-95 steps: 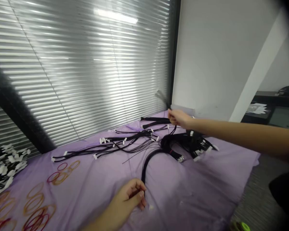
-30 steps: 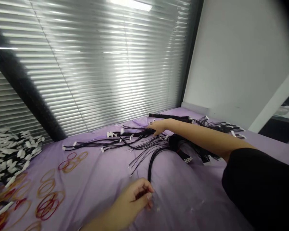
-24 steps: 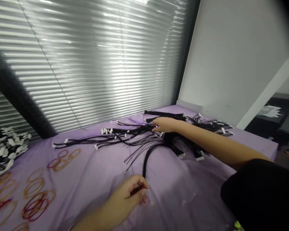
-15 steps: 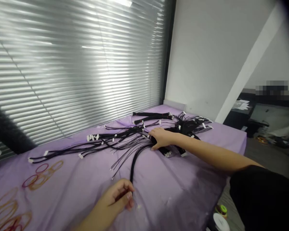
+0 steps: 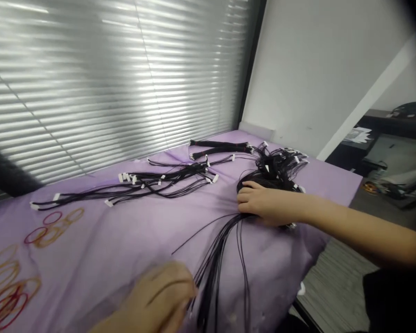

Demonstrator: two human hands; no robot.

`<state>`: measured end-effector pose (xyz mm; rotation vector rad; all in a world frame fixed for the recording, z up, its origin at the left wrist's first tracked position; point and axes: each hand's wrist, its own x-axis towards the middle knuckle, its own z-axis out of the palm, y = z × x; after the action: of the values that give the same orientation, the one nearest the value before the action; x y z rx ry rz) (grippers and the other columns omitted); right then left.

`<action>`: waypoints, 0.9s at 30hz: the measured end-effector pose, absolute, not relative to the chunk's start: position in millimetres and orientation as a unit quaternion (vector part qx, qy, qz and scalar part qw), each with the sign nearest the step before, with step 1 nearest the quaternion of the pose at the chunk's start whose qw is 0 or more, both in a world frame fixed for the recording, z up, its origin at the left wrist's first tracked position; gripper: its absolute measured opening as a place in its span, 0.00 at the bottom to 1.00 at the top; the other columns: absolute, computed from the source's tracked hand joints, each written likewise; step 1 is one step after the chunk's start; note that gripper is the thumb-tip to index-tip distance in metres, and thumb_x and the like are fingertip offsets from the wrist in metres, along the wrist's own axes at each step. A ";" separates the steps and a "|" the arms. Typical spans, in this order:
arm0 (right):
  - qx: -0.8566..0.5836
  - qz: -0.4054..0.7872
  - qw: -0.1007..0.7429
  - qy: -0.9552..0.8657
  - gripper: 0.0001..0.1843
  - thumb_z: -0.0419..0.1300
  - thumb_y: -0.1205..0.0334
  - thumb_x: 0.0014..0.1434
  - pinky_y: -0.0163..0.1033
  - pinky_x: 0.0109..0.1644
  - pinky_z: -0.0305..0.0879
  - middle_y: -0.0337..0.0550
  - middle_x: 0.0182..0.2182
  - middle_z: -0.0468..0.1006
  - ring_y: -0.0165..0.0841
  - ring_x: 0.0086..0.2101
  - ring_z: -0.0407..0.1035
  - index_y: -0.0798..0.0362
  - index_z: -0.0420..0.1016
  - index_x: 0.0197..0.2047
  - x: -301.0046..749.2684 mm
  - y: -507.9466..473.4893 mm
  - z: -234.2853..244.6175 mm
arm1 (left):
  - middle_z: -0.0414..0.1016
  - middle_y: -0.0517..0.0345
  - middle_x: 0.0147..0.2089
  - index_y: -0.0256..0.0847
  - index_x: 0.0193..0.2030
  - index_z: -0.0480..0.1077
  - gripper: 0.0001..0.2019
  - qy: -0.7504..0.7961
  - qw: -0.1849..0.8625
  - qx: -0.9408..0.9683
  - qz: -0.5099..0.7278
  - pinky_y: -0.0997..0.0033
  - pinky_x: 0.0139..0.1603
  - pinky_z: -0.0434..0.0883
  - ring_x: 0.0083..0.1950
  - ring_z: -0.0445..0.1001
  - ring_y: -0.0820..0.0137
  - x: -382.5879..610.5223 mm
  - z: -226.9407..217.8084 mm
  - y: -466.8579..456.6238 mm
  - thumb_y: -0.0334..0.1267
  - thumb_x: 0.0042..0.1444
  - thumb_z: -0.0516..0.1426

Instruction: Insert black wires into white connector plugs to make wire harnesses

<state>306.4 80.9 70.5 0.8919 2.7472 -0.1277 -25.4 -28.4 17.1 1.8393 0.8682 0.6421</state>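
Observation:
My right hand [image 5: 260, 201] is closed round a thick bundle of black wires at the right part of the table. From beneath it a sheaf of loose black wires [image 5: 217, 263] fans down toward the table's near edge. My left hand [image 5: 162, 293], blurred by motion, is low in the view with its fingers curled at the left edge of this sheaf. Its fingertips are partly hidden and seem closed on some of the wires. Just beyond my right hand lies a heap of black wires with white connectors [image 5: 280, 162].
Black cables with white connectors [image 5: 159, 178] lie across the purple-covered table [image 5: 125, 245]. Two tied wire bundles [image 5: 222, 147] rest at the back. Yellow and red rubber bands [image 5: 7, 286] are at the left. Window blinds [image 5: 107, 92] stand behind; the table's right edge drops to the floor.
My right hand has moved right with its wire bundle, away from the cables with connectors. The loose wires now trail down toward my left hand, which has shifted slightly lower. The view has turned a little.

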 end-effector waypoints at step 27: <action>0.224 -0.158 0.003 0.962 0.25 0.52 0.57 0.63 0.41 0.61 0.58 0.50 0.57 0.64 0.35 0.55 0.61 0.57 0.62 0.61 199.5 135.9 74.8 | 0.62 0.41 0.58 0.35 0.51 0.60 0.29 0.447 0.598 0.398 0.533 0.60 0.67 0.55 0.62 0.61 0.62 -8.2 -28.0 13.0 0.62 0.60 0.46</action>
<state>199.5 135.9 74.8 0.7032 3.0158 -0.4942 -8.2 13.0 -28.0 0.9230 1.0378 1.2374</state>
